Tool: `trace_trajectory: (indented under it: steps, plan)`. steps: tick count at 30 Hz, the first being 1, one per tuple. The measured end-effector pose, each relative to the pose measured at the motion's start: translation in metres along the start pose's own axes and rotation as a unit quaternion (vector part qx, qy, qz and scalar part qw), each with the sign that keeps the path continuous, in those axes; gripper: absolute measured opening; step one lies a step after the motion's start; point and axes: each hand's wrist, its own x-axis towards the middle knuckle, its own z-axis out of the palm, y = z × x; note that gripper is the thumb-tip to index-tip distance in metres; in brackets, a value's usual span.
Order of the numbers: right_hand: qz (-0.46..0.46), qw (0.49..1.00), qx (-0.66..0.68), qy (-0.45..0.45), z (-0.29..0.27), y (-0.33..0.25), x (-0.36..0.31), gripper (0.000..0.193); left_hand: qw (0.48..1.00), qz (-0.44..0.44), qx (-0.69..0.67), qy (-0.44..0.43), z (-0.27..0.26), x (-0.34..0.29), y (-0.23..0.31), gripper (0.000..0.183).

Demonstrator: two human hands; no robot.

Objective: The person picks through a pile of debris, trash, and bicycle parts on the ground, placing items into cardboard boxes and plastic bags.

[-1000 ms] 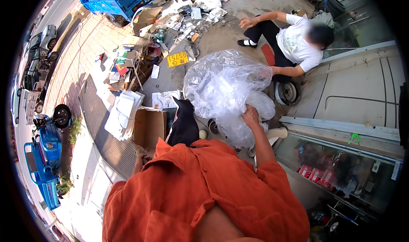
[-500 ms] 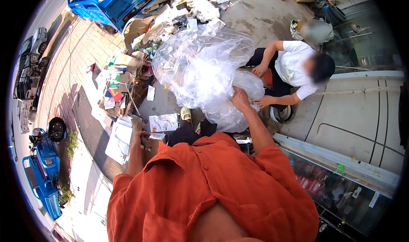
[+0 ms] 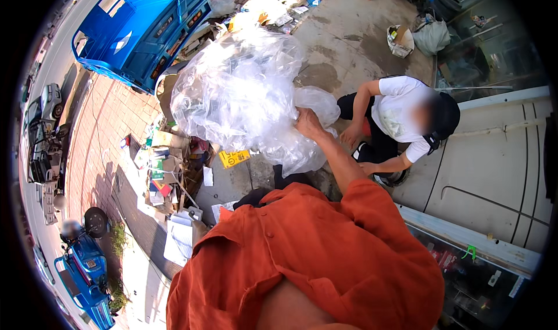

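My right hand (image 3: 308,122) is closed on a big crumpled bundle of clear plastic sheeting (image 3: 244,80), gripping its right side. The sheeting billows out ahead and to the left, above the ground. Only a little of my left hand (image 3: 199,231) shows past my orange shirt, beside white papers (image 3: 178,240); its fingers are hidden, and I cannot make out what it holds. Right of the plastic a person in a white shirt (image 3: 401,106) sits low, one hand (image 3: 351,135) close to the sheeting's edge but apart from it.
A pile of cardboard and books (image 3: 165,167) lies at the left, with a yellow plate (image 3: 234,158) on the ground beside it. Beyond stands a blue cargo truck bed (image 3: 151,33). A glass display case (image 3: 476,272) is at the lower right; a white sack (image 3: 401,41) stands farther back.
My right hand has carried the plastic sheeting left and away from the seated person, uncovering the yellow plate. My left hand, which held a dark tool, has dropped mostly behind my shirt.
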Motion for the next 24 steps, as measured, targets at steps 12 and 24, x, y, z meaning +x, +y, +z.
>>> trace_trajectory:
  steps: [12,24]
  plan:
    - [0.022,0.999,0.023,0.042,-0.091,0.116,0.145,0.027,1.0,-0.009,0.005,-0.02,0.238,0.04,0.098,0.018]
    - [0.231,0.96,-0.072,0.142,-0.23,0.199,0.227,0.029,0.994,0.002,0.088,-0.064,0.42,0.122,0.258,0.018]
